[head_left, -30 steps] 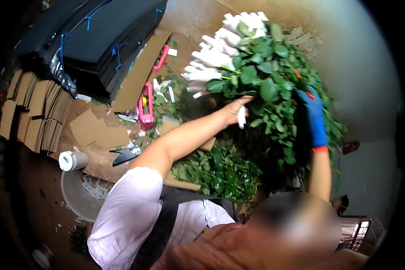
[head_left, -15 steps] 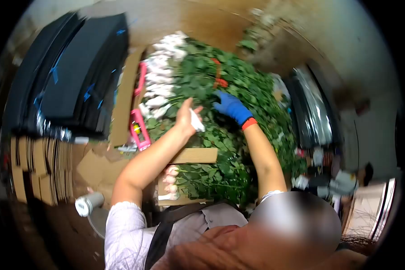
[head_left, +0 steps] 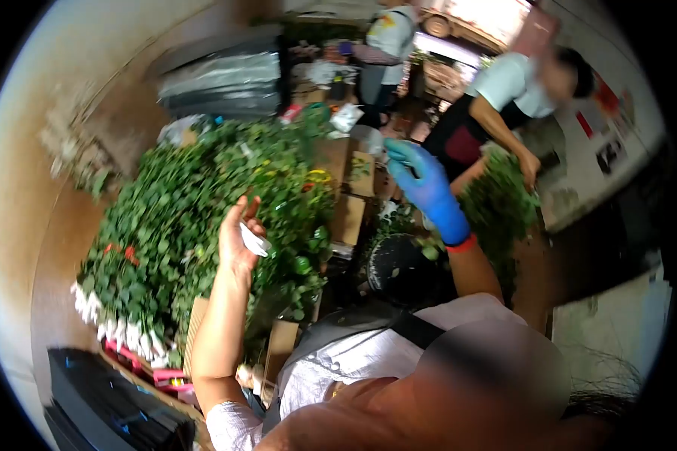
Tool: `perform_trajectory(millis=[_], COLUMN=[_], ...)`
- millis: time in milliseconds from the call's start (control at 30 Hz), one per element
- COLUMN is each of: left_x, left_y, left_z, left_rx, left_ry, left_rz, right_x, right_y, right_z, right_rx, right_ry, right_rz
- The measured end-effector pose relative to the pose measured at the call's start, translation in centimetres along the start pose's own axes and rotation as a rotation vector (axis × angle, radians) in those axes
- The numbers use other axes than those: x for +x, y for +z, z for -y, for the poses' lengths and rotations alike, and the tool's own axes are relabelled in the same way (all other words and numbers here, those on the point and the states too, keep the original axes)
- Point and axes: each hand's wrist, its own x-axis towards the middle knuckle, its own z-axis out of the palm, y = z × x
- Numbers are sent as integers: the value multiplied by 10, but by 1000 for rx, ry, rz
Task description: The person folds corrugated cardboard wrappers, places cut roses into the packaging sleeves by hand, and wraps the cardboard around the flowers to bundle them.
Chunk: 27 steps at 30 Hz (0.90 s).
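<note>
My bare left hand (head_left: 241,237) is raised in front of the leafy rose stems (head_left: 195,195). A small folded white piece of thin material (head_left: 254,239) is tucked in its palm, with the fingers partly curled. My right hand (head_left: 423,180), in a blue glove with a red cuff, is lifted to the right of the pile. Its fingers are stretched out, and I see nothing in them. White-wrapped rose heads (head_left: 132,334) lie along the lower left edge of the stems.
A co-worker (head_left: 496,113) bends over a green bunch (head_left: 500,203) at right; another person (head_left: 387,60) stands behind. A black bucket (head_left: 402,269) is below my right hand. Cardboard boxes (head_left: 347,218), a plastic-wrapped dark stack (head_left: 222,83) and black sheets (head_left: 120,406) surround the pile.
The view has swung to the right, bringing the co-workers and bucket into sight. My right hand has left the stems and is up in the air. The white piece stays in my left hand.
</note>
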Motion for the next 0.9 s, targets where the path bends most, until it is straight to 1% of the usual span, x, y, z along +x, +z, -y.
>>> perform_trajectory(millis=[33, 67, 133, 233, 300, 333, 367, 400, 500, 567, 600, 633, 667, 700, 733, 767, 800, 867, 900], left_x=[13, 24, 40, 42, 41, 35, 29, 34, 31, 24, 47, 41, 35, 56, 48, 45, 41, 25, 35], left_y=[10, 18, 32, 51, 46, 50, 54, 47, 50, 63, 39, 43, 47, 24, 31, 32, 31, 47, 33], left_z=[23, 46, 90, 153, 185, 195, 207, 215, 232, 238, 251, 259, 268, 286, 297, 313, 328, 340, 359], left_rx=[52, 101, 219, 361, 472, 536, 582, 601, 591, 552, 490, 504, 516, 490, 684, 758, 830, 788, 829], left_ry=[-63, -124, -253, -386, -490, -550, -575, -645, -703, -705, -766, -792, -821, -972, -967, -969, -970, -953, -963], left_rz=[19, 32, 71, 115, 160, 199, 107, 124, 104, 84, 179, 189, 198, 324, 333, 381, 427, 514, 531], right_x=[-18, -38, -67, -103, -118, -124, -127, -127, -118, -106, -98, -84, -78, -61, -49, -40, -32, -10, -2], right_y=[-33, -60, -106, -181, -222, -241, -260, -275, -301, -320, -328, -331, -330, -323, -318, -317, -310, -288, -282], right_z=[-4, -6, 3, 7, 1, 0, 1, 0, -13, -47, -68, -81, -91, -96, -101, -113, -116, -120, -132], right_rx=[-13, 53, -190, -366, -347, -381, -413, -443, -719, -1050, -1206, -1084, -1075, -1064, -1055, -1128, -1097, -1035, -1077], right_ry=[58, 105, 29, 342, 122, 122, 120, 114, 321, 122, 14, 10, 60, 112, 160, -43, -22, 16, -33], right_rz=[-51, -121, -224, -404, -674, -688, -697, -705, -526, -346, -251, -149, -70, 18, 102, 196, 255, 372, 402])
